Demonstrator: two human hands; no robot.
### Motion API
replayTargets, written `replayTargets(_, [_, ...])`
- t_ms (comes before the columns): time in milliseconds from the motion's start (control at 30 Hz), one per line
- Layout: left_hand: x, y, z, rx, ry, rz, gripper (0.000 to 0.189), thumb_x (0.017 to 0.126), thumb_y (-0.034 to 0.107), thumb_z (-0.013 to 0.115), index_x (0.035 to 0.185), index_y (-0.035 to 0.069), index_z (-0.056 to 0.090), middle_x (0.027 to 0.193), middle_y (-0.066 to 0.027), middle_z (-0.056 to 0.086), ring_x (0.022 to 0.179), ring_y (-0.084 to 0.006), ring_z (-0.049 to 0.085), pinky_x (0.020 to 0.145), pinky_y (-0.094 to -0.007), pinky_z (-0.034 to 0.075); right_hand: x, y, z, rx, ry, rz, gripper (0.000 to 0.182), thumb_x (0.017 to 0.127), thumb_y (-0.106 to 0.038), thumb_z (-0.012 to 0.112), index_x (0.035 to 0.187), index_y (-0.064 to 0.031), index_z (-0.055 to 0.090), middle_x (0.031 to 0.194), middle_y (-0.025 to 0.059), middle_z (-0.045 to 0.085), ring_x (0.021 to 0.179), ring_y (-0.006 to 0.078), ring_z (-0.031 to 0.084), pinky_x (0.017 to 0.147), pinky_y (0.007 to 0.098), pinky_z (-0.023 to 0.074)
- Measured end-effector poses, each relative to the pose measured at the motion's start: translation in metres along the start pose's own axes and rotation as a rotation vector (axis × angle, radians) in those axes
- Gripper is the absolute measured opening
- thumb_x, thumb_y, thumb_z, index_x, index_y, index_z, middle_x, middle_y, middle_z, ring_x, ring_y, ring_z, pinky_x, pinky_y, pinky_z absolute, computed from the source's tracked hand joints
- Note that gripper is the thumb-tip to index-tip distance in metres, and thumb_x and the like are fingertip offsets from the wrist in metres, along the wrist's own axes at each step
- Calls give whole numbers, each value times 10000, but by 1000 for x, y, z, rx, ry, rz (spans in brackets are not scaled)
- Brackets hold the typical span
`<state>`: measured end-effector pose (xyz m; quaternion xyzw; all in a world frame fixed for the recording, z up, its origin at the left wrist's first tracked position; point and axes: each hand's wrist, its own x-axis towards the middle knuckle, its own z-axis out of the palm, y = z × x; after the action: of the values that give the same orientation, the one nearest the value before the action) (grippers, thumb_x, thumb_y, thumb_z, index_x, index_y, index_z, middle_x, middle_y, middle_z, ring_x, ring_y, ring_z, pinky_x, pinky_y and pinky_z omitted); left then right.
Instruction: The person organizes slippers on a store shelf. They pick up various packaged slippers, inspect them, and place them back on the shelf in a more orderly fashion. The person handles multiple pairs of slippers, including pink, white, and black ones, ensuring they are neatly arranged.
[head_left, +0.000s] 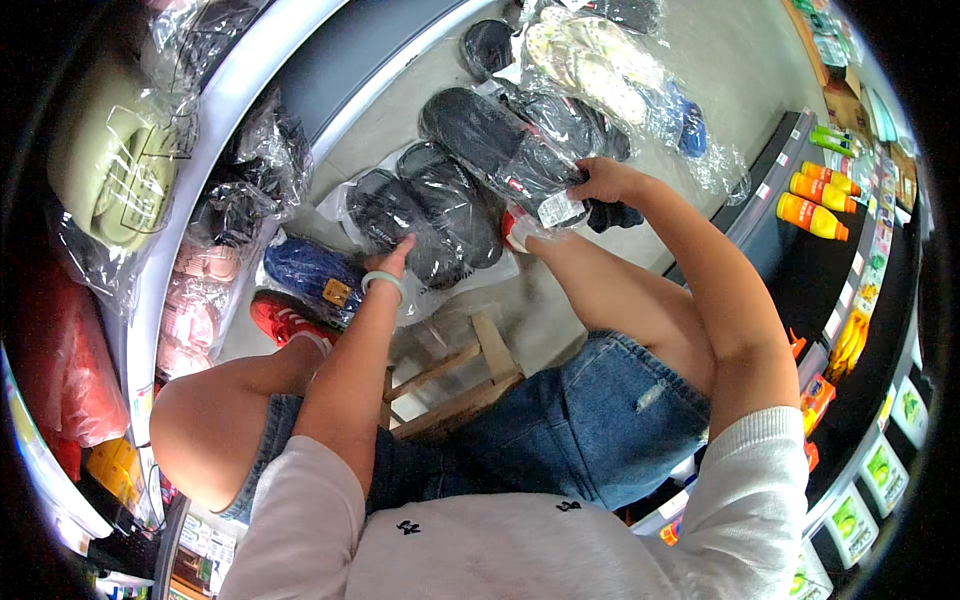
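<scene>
My right hand (611, 180) grips the near end of a plastic-wrapped pair of black slippers (480, 127), beside a white label. My left hand (391, 261), with a pale bangle on the wrist, is at the near side of a second clear bag of dark slippers (442, 202). Its thumb lies over that bag; the other fingers are mostly hidden. Just left of this hand, bagged blue slippers (311, 271) with an orange tag rest by my red shoe (289, 315). Beyond the right hand lie more bagged black slippers (562, 120).
Bagged pale patterned clogs (589, 64) and blue footwear (691, 129) lie farther off on the floor. Left shelving (225, 97) holds bagged green slippers (127, 180) and pink ones (191, 322). Orange bottles (814, 214) line the right shelf. A wooden stool (457, 390) is beneath me.
</scene>
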<state>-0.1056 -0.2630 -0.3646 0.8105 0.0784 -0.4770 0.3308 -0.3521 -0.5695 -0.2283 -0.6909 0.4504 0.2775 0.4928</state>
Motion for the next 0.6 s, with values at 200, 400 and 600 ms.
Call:
replayTargets(200, [5,-16,3,148,40,373,718,684,226,797,1233,-77,445,1125,-180,593,1081,-274,546,952,-323,411,12,5,-3,-159,5,17,537,667,-377,730,1044,-5,643,941,173,672,875,295,642,786,376,479])
replayTargets(400, [-57,46,-8,-286,-341,316,408,778,57,668,1147,20,496,1082,-71,615,962,-188,581,852,-322,455,0,11,-11,-187,37,60,539,663,-390,730,1009,14,646,936,190,667,886,301,643,771,392,481])
replayTargets(600, [-79,71,-35,-425,-581,242,440,793,27,645,1197,53,473,1099,-54,603,979,-158,577,873,-321,459,-2,8,-28,-237,57,44,564,646,-403,732,998,29,643,919,206,664,880,305,645,766,395,480])
